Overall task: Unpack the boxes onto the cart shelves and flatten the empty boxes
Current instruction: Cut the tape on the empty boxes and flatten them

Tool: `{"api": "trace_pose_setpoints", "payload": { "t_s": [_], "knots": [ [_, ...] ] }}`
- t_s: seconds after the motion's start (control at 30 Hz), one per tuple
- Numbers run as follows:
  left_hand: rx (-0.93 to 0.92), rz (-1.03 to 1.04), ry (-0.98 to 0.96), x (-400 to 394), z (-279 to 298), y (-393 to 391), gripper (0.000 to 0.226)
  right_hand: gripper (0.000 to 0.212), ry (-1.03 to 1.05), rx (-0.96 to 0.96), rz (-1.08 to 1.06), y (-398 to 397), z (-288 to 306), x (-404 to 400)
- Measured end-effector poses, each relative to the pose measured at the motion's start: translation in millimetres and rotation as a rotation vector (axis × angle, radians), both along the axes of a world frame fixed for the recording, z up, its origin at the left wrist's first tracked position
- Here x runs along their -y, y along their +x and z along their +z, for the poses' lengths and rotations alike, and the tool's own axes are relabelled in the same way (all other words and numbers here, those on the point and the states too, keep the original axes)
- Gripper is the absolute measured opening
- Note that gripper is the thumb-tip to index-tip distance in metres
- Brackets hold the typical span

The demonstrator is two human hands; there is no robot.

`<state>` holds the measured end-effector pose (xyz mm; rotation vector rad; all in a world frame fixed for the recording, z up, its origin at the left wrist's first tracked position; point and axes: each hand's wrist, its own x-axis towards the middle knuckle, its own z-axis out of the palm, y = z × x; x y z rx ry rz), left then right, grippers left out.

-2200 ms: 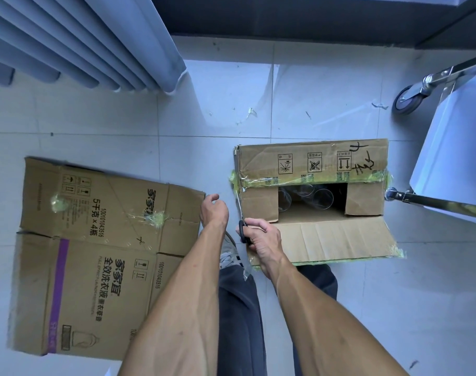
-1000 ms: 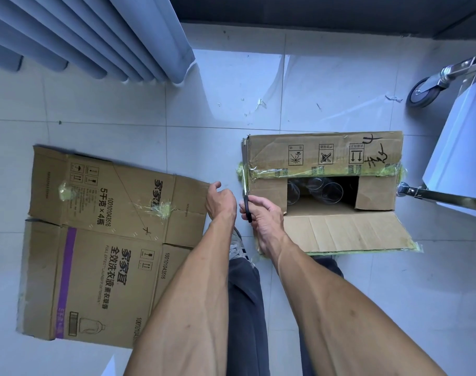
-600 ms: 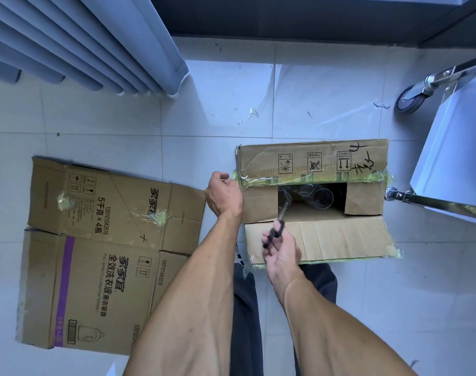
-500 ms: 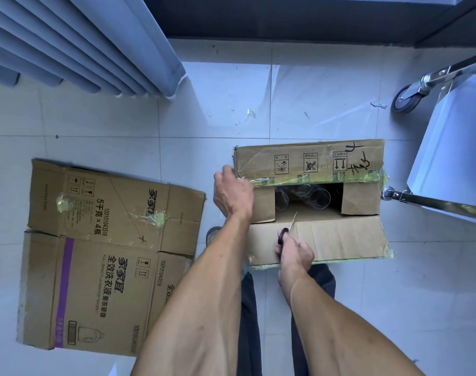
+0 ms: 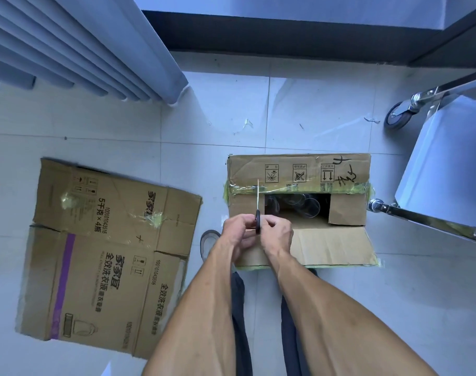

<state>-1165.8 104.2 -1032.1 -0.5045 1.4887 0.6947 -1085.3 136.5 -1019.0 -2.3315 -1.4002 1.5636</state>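
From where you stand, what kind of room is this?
Probably a stockroom or back room indoors, though I can't be sure: a tiled floor, a wheeled steel cart, a flattened box and an open box of glasses.

You had pale pleated curtains [image 5: 76, 47] upper left | dark baseboard [image 5: 272, 33] ran across the top | tape scraps [image 5: 247, 122] lay on the grey floor tiles [image 5: 123, 126], upper centre.

pale tiled floor [image 5: 123, 126], grey curtain [image 5: 101, 42]
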Motion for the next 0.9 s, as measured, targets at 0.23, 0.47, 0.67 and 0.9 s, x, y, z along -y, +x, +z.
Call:
{"api": "trace_pose_setpoints", "payload": {
  "t_s": [0.23, 0.47, 0.67, 0.9],
  "knots": [
    [-0.045, -0.015, 0.071, 6.3, -8.5, -0.8, 0.031, 0.031, -0.090, 0.027, 0.139, -0.9, -11.2, -22.1],
    [-0.719, -0.332, -0.091, 15.1, -22.2, 7.9, 0.032, 0.039, -0.161, -0.055, -0.794, -30.4, -28.2, -47.4],
    [-0.845, -0.581, -0.275, 20.9, -11.5, 6.8, 0.028, 0.010, -0.172, -0.060, -0.924, -37.3, -18.4, -59.7],
    [-0.772, -0.652, -0.361, 9.5, -10.8, 12.9, 0.033, 0.019, -0.204, -0.121, -0.951, -33.4, -17.8, -70.1]
  ]
}}
